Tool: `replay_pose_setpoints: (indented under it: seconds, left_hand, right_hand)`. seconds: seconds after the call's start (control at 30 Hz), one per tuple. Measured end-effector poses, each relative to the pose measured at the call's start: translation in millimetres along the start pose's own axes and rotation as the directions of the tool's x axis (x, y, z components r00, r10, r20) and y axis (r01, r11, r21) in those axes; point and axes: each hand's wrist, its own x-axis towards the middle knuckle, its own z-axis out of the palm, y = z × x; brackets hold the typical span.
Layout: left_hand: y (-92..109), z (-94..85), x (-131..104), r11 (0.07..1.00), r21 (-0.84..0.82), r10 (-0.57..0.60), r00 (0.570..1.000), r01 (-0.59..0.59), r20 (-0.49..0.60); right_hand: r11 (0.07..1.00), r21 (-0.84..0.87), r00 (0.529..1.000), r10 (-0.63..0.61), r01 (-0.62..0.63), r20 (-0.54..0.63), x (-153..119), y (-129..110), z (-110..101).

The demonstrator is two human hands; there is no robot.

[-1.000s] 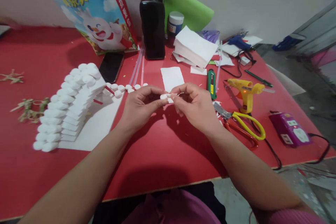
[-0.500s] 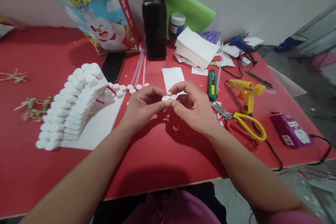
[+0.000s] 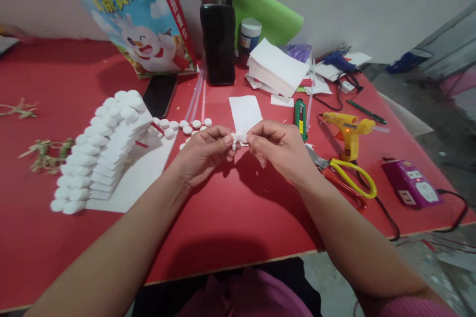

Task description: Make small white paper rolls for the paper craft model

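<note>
Small, white, pliable piece [image 3: 240, 137], pinched between two bare hands above a red surface [image 3: 230, 228].
Left hand [image 3: 203, 156]: thumb and fingers gripping the piece's left end; right hand [image 3: 278, 151]: fingertips pinching its right end. Half a second earlier, a compact rounded form; now drawn out between the fingertips, a short end hanging by the left thumb. Just beyond: thin white rectangular sheet [image 3: 246, 109], less covered. Leftward: small round white discs [image 3: 183, 124], more showing; stepped white structure [image 3: 107, 158], unmoved. Rightward: yellow-and-red-handled scissors [image 3: 336, 164].
</note>
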Motion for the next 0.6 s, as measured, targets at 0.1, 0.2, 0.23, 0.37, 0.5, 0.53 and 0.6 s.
replay_pose_setpoints:
  seconds: [0.1, 0.2, 0.23, 0.37, 0.5, 0.53, 0.6]
  left_hand:
    - [5, -2.1, -2, 0.979, -0.142, -0.134, 0.988, 0.143, 0.071]
    - [10, -4.8, -4, 0.877, -0.26, -0.352, 0.91, 0.403, 0.221]
    - [11, -5.6, -4, 0.835, -0.288, -0.405, 0.877, 0.47, 0.257]
    - [13, -8.1, -4, 0.709, -0.363, -0.526, 0.797, 0.604, 0.298]
    - [13, -7.8, -2, 0.645, -0.37, -0.603, 0.743, 0.668, 0.289]
    - [13, -7.4, -2, 0.642, -0.37, -0.61, 0.739, 0.672, 0.284]
    - [13, -6.6, -2, 0.645, -0.368, -0.613, 0.741, 0.67, 0.274]
  right_hand:
    - [0.996, 0.049, 0.997, -0.074, 0.076, -0.033, 0, 0, -3]
    - [0.982, 0.024, 0.982, -0.189, 0.188, 0.03, -1, 2, -6]
    - [0.976, 0.011, 0.973, -0.219, 0.219, 0.074, -1, 3, -7]
    - [0.962, -0.008, 0.943, -0.267, 0.274, 0.198, -1, 4, -7]
    - [0.963, -0.042, 0.949, -0.254, 0.266, 0.188, -1, 3, -4]
    - [0.964, -0.043, 0.951, -0.249, 0.261, 0.185, 0, 4, -4]
    - [0.964, -0.039, 0.951, -0.252, 0.263, 0.182, 0, 5, -3]
